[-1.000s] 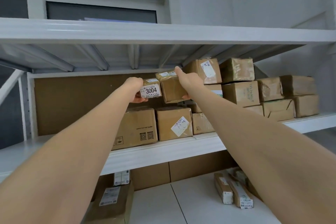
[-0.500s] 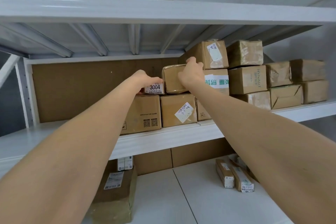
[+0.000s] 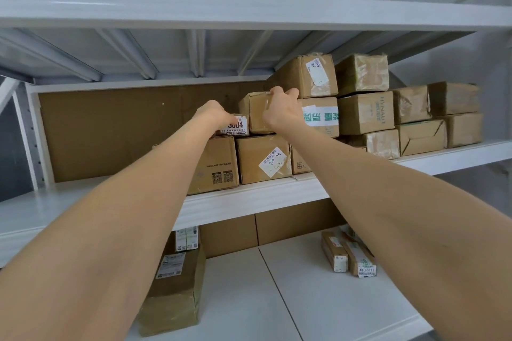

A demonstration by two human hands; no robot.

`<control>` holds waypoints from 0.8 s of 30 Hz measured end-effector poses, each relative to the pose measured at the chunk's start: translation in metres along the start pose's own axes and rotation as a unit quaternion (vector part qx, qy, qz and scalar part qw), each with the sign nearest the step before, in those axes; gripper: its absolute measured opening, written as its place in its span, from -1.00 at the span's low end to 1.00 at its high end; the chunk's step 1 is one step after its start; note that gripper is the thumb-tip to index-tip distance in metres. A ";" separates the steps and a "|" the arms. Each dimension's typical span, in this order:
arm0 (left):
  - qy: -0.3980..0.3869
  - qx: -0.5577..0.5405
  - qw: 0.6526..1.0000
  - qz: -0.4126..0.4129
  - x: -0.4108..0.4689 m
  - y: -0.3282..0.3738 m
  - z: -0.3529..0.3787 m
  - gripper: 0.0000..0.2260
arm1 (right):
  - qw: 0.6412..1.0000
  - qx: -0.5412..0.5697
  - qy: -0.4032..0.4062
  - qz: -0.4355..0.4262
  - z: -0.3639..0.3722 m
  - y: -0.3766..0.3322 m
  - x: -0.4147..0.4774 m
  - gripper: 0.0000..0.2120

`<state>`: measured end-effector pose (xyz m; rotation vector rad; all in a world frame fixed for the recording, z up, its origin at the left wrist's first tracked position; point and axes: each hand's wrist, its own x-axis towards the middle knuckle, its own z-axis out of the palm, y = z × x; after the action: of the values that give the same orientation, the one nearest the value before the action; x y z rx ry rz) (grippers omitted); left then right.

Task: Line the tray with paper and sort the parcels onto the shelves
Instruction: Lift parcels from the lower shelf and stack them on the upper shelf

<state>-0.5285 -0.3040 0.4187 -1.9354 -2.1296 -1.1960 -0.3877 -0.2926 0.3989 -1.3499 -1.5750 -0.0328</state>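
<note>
Both my arms reach up to the middle shelf (image 3: 249, 199). My left hand (image 3: 214, 115) grips a small parcel with a white "3004" label (image 3: 237, 126), which sits on top of a larger brown box (image 3: 216, 166). My right hand (image 3: 282, 111) curls over the top front edge of a taped brown parcel (image 3: 255, 113), which rests on the box with a slanted barcode label (image 3: 263, 159). The two held parcels stand side by side, touching. No tray or paper is in view.
Several brown boxes are stacked to the right on the same shelf (image 3: 365, 111). The shelf's left part shows a bare cardboard back panel (image 3: 110, 133). Below, the lower shelf (image 3: 249, 299) carries a large wrapped parcel (image 3: 174, 285) and slim boxes (image 3: 347, 256). An upper shelf (image 3: 249, 8) hangs overhead.
Both parcels came down from the air onto the boxes below and slid further back. My right hand shifted from the parcel's side to its top front edge.
</note>
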 end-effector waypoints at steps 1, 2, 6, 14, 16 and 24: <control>0.009 0.005 1.000 0.000 -0.002 0.001 -0.001 -0.55 | 1.000 0.000 0.006 -0.002 -0.002 0.000 -0.001 -0.51; 0.023 0.014 1.000 0.000 -0.003 0.001 -0.001 -0.53 | 1.000 0.001 0.011 -0.004 -0.003 0.001 -0.003 -0.51; 0.091 0.038 0.995 0.015 -0.017 0.008 -0.004 -0.51 | 0.999 0.007 0.025 -0.022 -0.010 0.001 -0.010 -0.44; 0.196 -0.020 0.970 0.146 -0.057 0.030 0.009 -0.62 | 0.998 0.016 0.065 -0.021 -0.021 0.014 -0.037 -0.38; 0.205 -0.025 0.960 0.190 -0.072 0.037 0.020 -0.65 | 0.996 0.017 0.084 -0.030 -0.025 0.024 -0.045 -0.40; 0.145 -0.052 0.945 0.289 -0.124 0.060 0.089 -0.77 | 0.993 -0.018 0.115 -0.012 -0.042 0.093 -0.087 -0.61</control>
<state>-0.4079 -0.3642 0.3253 -2.0494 -1.2483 -1.3616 -0.3034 -0.3453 0.3089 -1.3061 -1.4021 -0.2244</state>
